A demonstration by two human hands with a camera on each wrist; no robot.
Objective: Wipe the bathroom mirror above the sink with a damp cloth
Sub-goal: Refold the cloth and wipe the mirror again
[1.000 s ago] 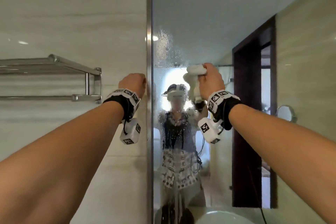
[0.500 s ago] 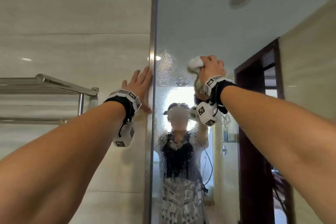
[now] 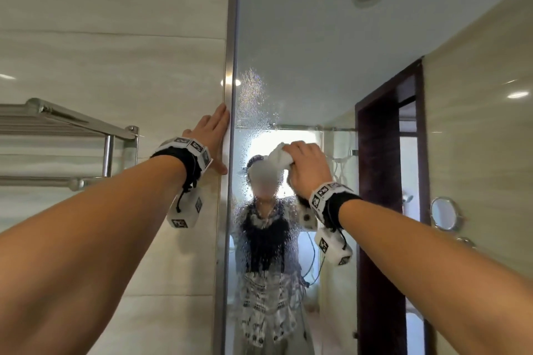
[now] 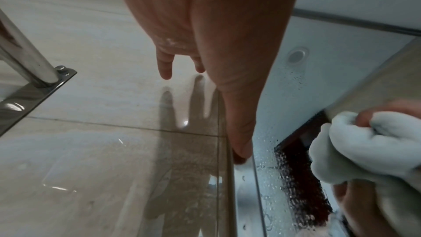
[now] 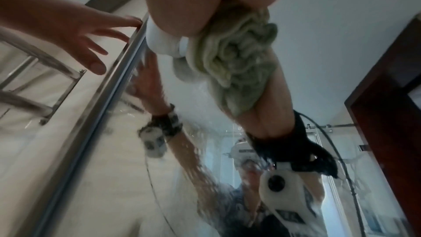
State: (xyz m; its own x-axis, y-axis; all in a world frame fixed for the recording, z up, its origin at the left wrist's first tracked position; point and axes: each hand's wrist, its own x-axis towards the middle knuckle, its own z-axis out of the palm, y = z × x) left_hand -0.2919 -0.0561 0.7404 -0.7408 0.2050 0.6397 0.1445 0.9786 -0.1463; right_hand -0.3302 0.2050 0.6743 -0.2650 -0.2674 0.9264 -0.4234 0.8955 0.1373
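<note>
Right hand [image 3: 310,166] curled around a bunched white cloth [image 3: 278,159], pressing it to the mirror [image 3: 302,66]. Left hand [image 3: 212,138] flat, fingers straight, holding nothing; palm on the wall tile [image 3: 115,66], fingertips at the mirror's metal edge strip [image 3: 230,37], well to the left of the cloth. Towel rack [image 3: 72,130] further left of that hand.

Droplets cover the glass above, below and to the left of the right hand, thickest between the two hands.

Risks (judgement):
- Cloth is wadded, so little of it meets the glass; likely to leave streaks or push droplets about rather than lift them.
- Band of drops next to the edge strip sits close to the left thumb; easy to miss, or to smear with a fingerprint.
- Wet glass and an outstretched arm: the bracing hand could slip on glossy tile.

Change versus half a second ago: right hand and cloth are lower on the glass, now level with the reflected head. Left hand stays flat against the strip.
</note>
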